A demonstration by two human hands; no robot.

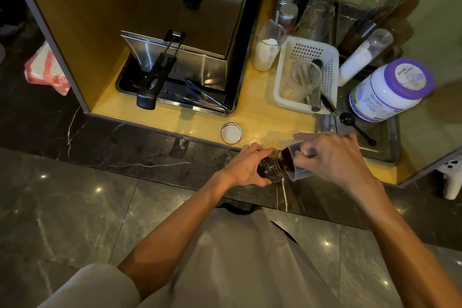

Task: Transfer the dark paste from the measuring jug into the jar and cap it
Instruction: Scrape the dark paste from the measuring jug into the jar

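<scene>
Jug (295, 174) clasped by right hand (335, 157), jar (271, 167) by left hand (246, 165), at counter (262, 117) edge.

Cannot see much of the jar (270, 168), wrapped by the left hand (246, 166). Cannot make out the handle of the measuring jug (291, 174) under the right hand (332, 160), just right of the jar. Cannot read the label of the purple-lidded tub (385, 94), beyond the jar to its right.

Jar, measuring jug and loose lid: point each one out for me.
jar (271, 167), head view, ribbed glass side.
measuring jug (296, 175), head view, clear lower wall.
lid (231, 133), head view, white inner face.
</scene>
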